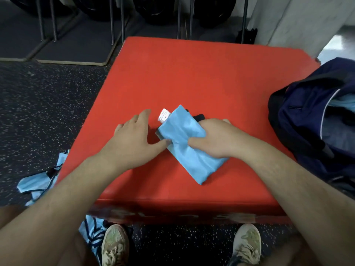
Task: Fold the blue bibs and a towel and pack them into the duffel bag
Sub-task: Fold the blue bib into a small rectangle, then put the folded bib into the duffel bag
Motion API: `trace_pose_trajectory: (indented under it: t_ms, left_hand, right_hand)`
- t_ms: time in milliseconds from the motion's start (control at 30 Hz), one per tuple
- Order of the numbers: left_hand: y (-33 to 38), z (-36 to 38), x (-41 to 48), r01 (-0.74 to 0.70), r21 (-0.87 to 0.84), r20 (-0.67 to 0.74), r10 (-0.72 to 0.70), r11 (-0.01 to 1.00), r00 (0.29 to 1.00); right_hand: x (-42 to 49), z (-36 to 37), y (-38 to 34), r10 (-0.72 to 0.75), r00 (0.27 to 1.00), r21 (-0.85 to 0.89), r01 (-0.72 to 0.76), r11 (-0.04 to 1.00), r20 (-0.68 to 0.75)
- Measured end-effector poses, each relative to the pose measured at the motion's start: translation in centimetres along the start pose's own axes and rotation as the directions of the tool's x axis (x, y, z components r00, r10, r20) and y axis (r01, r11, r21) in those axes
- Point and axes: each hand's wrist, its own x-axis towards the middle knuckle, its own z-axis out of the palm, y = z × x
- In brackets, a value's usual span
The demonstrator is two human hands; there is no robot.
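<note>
A light blue bib [184, 143], folded into a narrow strip with a white label at its far end, lies slantwise on the red padded box [192, 77]. My right hand [213, 140] grips the bib at its middle, thumb across the top. My left hand [137, 139] lies flat on the box beside it, fingers straight, thumb tip touching the bib's left edge. The navy duffel bag [307, 127] sits open at the box's right side, with pale blue cloth showing inside.
More blue bibs [40, 181] lie in a heap on the speckled floor at the left, some [92, 233] by my left shoe. Black mats, metal rack legs and tyres stand behind the box. A grey wall rises at the back right.
</note>
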Motion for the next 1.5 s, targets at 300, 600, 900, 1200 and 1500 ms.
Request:
trace_pose_trajectory:
  t_ms: [300, 600, 900, 1200, 1500]
  left_hand:
    - [6.2, 0.2, 0.1, 0.065, -0.992, 0.052, -0.115, 0.111, 0.992]
    - [7.0, -2.3, 0.6, 0.063, -0.998, 0.063, -0.002, -0.010, 0.998]
    - [10.0, -4.7, -0.7, 0.146, -0.989, 0.150, 0.183, 0.036, 0.972]
    - [15.9, -0.7, -3.9, 0.019, -0.994, 0.023, 0.033, 0.104, 0.999]
    - [24.8, -1.8, -1.0, -0.127, -0.958, -0.101, 0.110, 0.258, 0.989]
  right_hand:
    - [0.0, -1.1, -1.6, 0.250, 0.934, 0.797, 0.058, 0.601, -0.256]
    - [-3.6, -3.1, -1.0, 0.190, 0.928, 0.887, 0.222, 0.406, -0.320]
    - [-6.3, -4.4, 1.2, 0.014, 0.968, 0.931, 0.238, 0.277, -0.251]
    - [-10.2, -6.0, 2.4, 0.247, 0.845, 0.795, 0.291, 0.533, -0.475]
    - [-14.8, -10.2, 7.9, 0.443, 0.713, 0.830, 0.379, 0.408, -0.543]
